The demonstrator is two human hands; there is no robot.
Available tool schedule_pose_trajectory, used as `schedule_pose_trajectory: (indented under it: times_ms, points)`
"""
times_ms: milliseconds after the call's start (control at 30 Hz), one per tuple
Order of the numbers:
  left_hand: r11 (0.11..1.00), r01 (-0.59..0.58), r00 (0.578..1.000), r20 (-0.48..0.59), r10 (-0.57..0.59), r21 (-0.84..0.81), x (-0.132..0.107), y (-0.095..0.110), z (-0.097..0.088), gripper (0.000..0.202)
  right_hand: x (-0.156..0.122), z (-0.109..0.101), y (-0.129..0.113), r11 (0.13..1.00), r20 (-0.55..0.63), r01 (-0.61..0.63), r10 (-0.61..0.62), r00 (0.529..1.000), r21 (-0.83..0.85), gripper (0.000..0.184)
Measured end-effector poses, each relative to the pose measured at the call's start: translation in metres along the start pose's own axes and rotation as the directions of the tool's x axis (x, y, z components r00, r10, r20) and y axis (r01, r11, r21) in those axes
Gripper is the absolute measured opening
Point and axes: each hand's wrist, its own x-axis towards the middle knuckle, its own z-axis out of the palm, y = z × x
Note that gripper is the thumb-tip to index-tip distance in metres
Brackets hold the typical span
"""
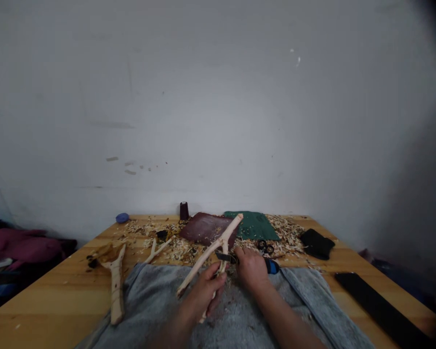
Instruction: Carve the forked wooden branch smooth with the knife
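A pale, peeled forked branch point(206, 253) stands at a slant over the grey cloth. My left hand point(208, 290) is wrapped round one of its lower arms, the fingers closed. In my right hand point(250, 266) is a knife point(224, 258), its dark blade lying against the branch just above my left fingers. A blue and black handle end point(272, 266) sticks out on the right side of my right hand. My right fingers are closed, and they hide the middle of the knife.
Wood shavings point(287, 237) cover the back of the table. A forked slingshot frame point(116, 286) and a smaller forked stick point(156, 252) lie left; scissors point(265, 247), a black cloth point(317, 244) and a long black strip point(376, 303) right. Maroon point(199, 227) and green sheets point(257, 227) lie behind.
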Motion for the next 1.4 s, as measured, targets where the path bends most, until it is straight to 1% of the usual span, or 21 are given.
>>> schedule_pose_trajectory:
  times_ms: [67,200,267,300,367,500,567,667,800,933,1033,1067,1133,1233,1300,1400]
  points:
    - [0.999,0.015,1.000,0.010,-0.015,-0.029,0.000,0.001,0.000,0.063,0.003,0.003,0.005,1.000,-0.001,-0.019,0.019,1.000,0.001,0.022]
    - [0.985,0.085,0.995,0.067,-0.075,-0.148,-0.002,0.004,0.000,0.068,0.009,0.006,0.026,0.984,0.032,-0.178,0.178,0.983,-0.009,0.025]
    - [0.983,0.078,0.995,0.074,-0.067,-0.164,-0.002,0.004,0.000,0.066,0.010,0.005,0.035,0.975,0.034,-0.223,0.223,0.974,-0.003,0.023]
    - [0.985,0.066,0.996,0.071,-0.055,-0.160,-0.002,0.004,0.000,0.065,0.010,0.004,0.037,0.975,0.030,-0.221,0.221,0.975,0.014,0.022]
    - [0.987,0.051,0.997,0.067,-0.041,-0.151,-0.002,0.002,0.000,0.064,0.008,0.002,0.033,0.983,0.013,-0.173,0.172,0.985,0.066,0.021]
    - [0.985,0.046,0.999,0.037,-0.040,-0.165,-0.001,0.001,-0.001,0.065,0.000,-0.004,0.009,0.992,-0.015,-0.009,0.011,1.000,0.130,0.021]
    - [0.985,0.044,0.999,0.021,-0.041,-0.168,-0.001,0.002,-0.001,0.065,-0.003,-0.006,-0.001,0.992,-0.006,0.018,-0.018,1.000,0.127,0.019]
    - [0.985,0.053,0.998,0.025,-0.050,-0.166,0.000,0.002,-0.002,0.065,-0.004,-0.006,-0.008,0.993,0.007,0.009,-0.010,1.000,0.119,0.021]
    - [0.981,0.052,0.998,0.040,-0.045,-0.189,0.000,0.001,-0.003,0.065,-0.002,-0.002,-0.006,0.994,0.014,-0.012,0.011,1.000,0.105,0.025]
    - [0.974,0.067,0.995,0.090,-0.049,-0.217,0.000,0.000,-0.001,0.066,0.004,0.003,0.009,0.993,0.015,-0.101,0.100,0.995,0.065,0.028]
    - [0.973,0.073,0.993,0.103,-0.051,-0.220,0.000,-0.002,0.001,0.065,0.007,0.003,0.023,0.982,0.007,-0.169,0.169,0.986,0.081,0.028]
    - [0.974,0.068,0.994,0.103,-0.046,-0.217,0.000,-0.003,0.002,0.065,0.007,0.002,0.024,0.981,-0.002,-0.166,0.167,0.986,0.098,0.028]
    - [0.977,0.050,0.995,0.093,-0.031,-0.207,0.002,-0.006,0.001,0.066,0.005,0.000,0.021,0.984,-0.026,-0.113,0.118,0.993,0.135,0.027]
    - [0.981,0.035,0.997,0.072,-0.022,-0.191,0.006,-0.013,-0.003,0.067,0.000,-0.002,0.006,0.984,-0.025,-0.017,0.022,0.999,0.179,0.026]
    - [0.978,0.033,0.998,0.058,-0.022,-0.204,0.011,-0.018,-0.007,0.066,-0.003,-0.003,-0.004,0.982,-0.010,-0.002,0.004,1.000,0.190,0.025]
    - [0.973,0.035,0.996,0.093,-0.013,-0.230,0.016,-0.021,-0.012,0.068,-0.004,-0.001,-0.010,0.983,-0.006,-0.020,0.021,1.000,0.185,0.029]
